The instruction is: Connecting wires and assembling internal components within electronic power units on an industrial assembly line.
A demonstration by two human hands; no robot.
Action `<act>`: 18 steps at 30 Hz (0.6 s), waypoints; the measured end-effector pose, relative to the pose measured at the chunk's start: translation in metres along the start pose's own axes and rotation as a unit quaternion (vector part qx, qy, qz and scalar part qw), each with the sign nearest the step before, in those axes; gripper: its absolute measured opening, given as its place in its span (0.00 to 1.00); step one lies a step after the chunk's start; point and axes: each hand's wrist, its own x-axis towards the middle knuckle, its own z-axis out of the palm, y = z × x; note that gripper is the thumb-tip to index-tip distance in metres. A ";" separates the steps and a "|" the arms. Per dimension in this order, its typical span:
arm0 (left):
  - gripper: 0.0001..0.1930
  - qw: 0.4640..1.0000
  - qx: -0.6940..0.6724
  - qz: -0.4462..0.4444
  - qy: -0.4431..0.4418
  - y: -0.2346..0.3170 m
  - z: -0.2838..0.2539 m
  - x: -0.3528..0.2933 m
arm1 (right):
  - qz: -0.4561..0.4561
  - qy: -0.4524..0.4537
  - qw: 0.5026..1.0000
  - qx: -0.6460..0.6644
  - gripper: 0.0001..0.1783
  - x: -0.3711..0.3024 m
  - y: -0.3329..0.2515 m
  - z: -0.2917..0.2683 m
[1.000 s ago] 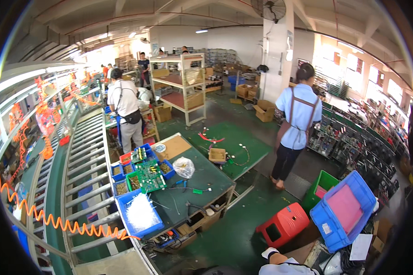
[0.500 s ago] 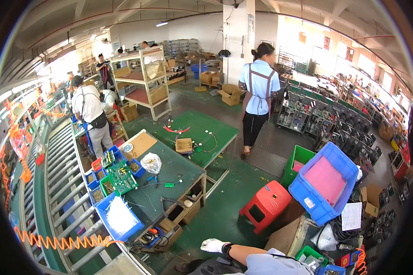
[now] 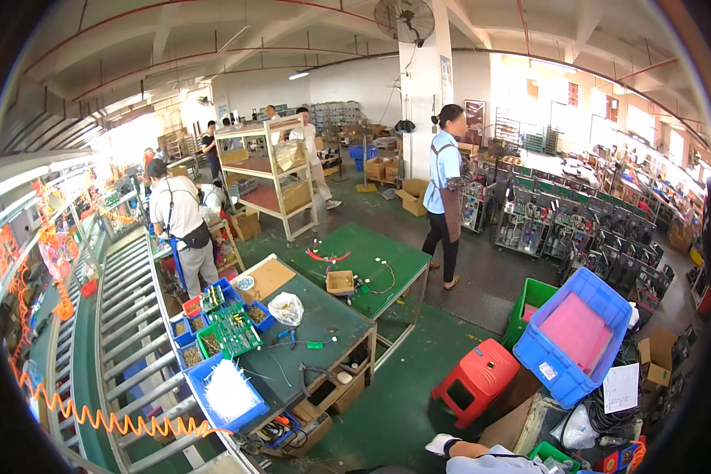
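Observation:
My right hand [image 3: 442,444], in a white glove with a dark band at the wrist, shows at the lower edge, right of the middle. Its forearm runs right into a light blue sleeve [image 3: 494,462]. The glove is small here and its fingers blend together, so their pose is unclear; no held thing shows. Nearest to it is a red plastic stool [image 3: 475,381], above and apart from the hand. My left hand is out of the picture.
A green-topped workbench [image 3: 336,332] holds parts bins and circuit boards [image 3: 237,329]. A roller conveyor [image 3: 126,336] runs along the left. At right, a blue crate [image 3: 549,371] holds pink sheets. A co-worker [image 3: 444,186] stands beyond the green table [image 3: 371,253]; another [image 3: 186,229] works beside the conveyor.
The view has shifted, so the scene sits lower and farther right. My gloved hand shows nearer the bottom edge. The aproned co-worker has turned sideways; another person shows more fully behind the shelf rack.

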 end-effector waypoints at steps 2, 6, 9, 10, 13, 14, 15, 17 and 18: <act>0.31 1.000 -0.016 0.010 0.007 -0.006 0.010 -0.001 | -0.190 0.037 0.970 -0.146 0.17 0.005 -0.018 -0.002; 0.32 1.000 -0.018 0.000 0.008 -0.011 0.019 -0.001 | -0.298 0.041 0.947 -0.111 0.18 0.006 -0.088 -0.015; 0.34 0.999 0.013 0.015 0.025 -0.007 0.011 0.001 | -0.316 0.036 0.945 -0.076 0.25 -0.002 -0.125 -0.023; 0.34 0.999 0.013 0.014 0.025 -0.006 0.008 0.001 | -0.300 0.021 0.951 -0.067 0.26 -0.002 -0.133 -0.022; 0.35 1.000 -0.004 0.008 -0.022 -0.001 0.002 0.001 | -0.292 0.007 0.953 -0.074 0.26 0.005 -0.131 -0.010; 0.35 1.000 -0.007 -0.011 -0.014 0.000 0.003 0.001 | -0.294 0.007 0.952 -0.088 0.27 0.011 -0.124 -0.005; 0.35 1.000 -0.010 -0.029 -0.005 -0.001 0.006 0.001 | -0.274 0.008 0.958 -0.083 0.27 0.015 -0.114 0.001; 0.35 1.000 -0.017 -0.023 0.006 -0.004 0.014 0.000 | -0.235 -0.009 0.966 -0.105 0.27 0.023 -0.094 0.010; 0.35 0.999 -0.023 -0.017 0.018 -0.006 0.019 -0.001 | -0.273 -0.009 0.951 -0.148 0.26 0.025 -0.084 0.011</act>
